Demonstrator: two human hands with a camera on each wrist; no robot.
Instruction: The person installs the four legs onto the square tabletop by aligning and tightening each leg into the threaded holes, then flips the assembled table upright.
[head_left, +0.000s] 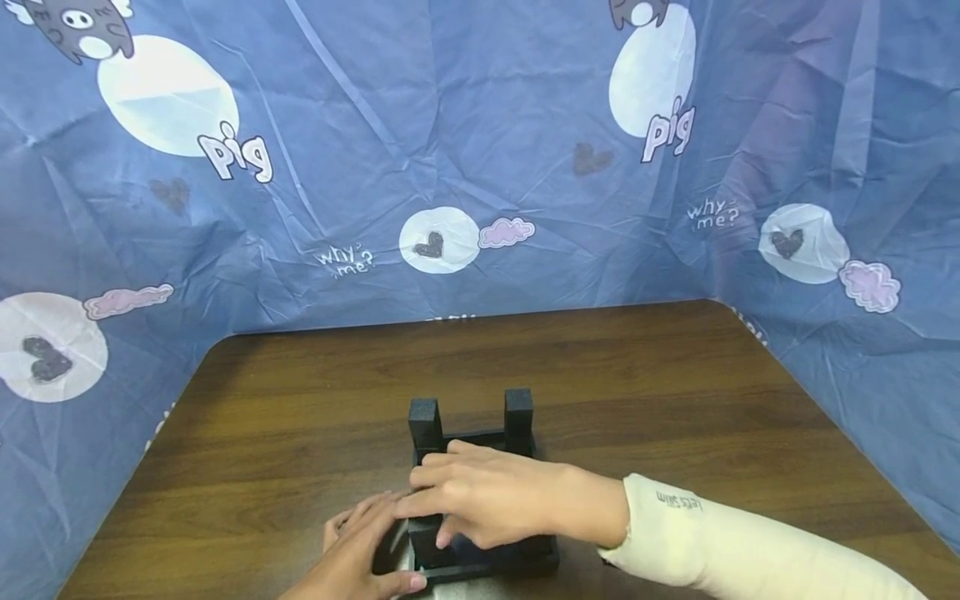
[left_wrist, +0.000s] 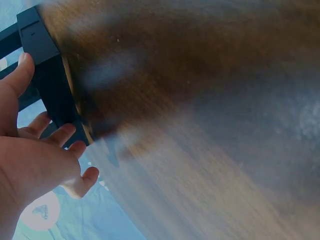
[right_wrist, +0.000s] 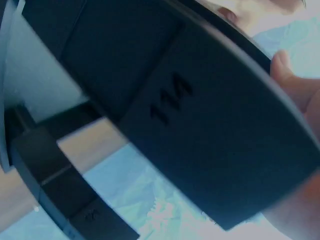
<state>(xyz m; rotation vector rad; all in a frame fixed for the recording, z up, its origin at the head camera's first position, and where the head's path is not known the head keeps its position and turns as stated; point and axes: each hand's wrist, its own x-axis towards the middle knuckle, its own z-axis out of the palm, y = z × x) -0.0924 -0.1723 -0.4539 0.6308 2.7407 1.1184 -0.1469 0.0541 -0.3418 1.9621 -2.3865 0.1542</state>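
A black rectangular frame [head_left: 491, 572] with upright black posts at its corners lies near the table's front edge. My right hand [head_left: 487, 496] reaches over it from the right and grips the near left post [head_left: 426, 532] between thumb and fingers. In the right wrist view that post [right_wrist: 200, 115] fills the middle and carries the raised number 114. My left hand [head_left: 356, 546] holds the frame's left side, thumb on the near corner and fingers farther along; the left wrist view shows its thumb and fingertips against the black piece [left_wrist: 55, 85].
Two far posts, left [head_left: 424, 421] and right [head_left: 518, 417], stand upright behind my right hand. The brown wood-grain table [head_left: 637, 383] extends around the frame. A blue printed cloth [head_left: 450, 150] hangs behind and beside it.
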